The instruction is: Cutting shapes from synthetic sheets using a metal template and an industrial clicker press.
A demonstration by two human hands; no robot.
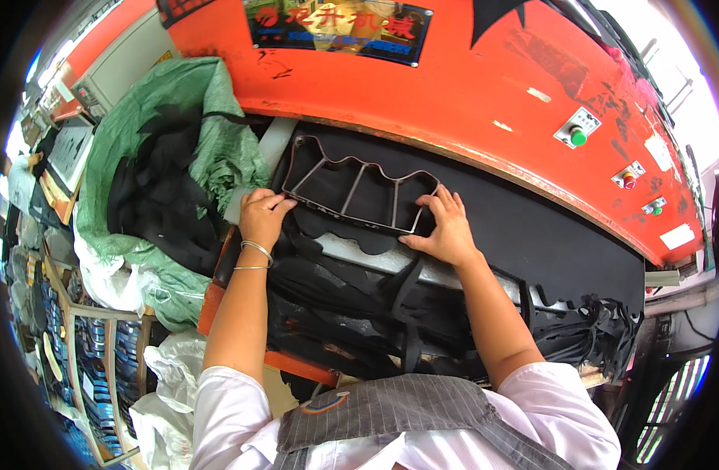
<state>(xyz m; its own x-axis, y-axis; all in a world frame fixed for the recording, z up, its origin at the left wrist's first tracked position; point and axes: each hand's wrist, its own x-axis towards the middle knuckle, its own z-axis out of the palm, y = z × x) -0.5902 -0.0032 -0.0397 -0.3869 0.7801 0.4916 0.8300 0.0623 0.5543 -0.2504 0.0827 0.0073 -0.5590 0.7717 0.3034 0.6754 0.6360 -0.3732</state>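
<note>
A metal cutting die [353, 189] with a wavy far edge and several thin crossbars lies on a black sheet [532, 223]. My left hand [261, 219] grips its near left corner, thumb and fingers pressed together at the frame. At the opposite end, my right hand [447, 227] holds the die between the thumb on the near edge and fingers on the far corner. Just nearer to me, the sheet has a scalloped cut edge beside a bare grey metal strip [367, 252].
An orange machine [453, 102] rises behind the sheet, with a green button [578, 137] and a red button [629, 181]. Black offcuts [336, 294] drape along the near edge. A green woven sack [109, 172] of black scraps stands left, above a shelf rack [89, 311].
</note>
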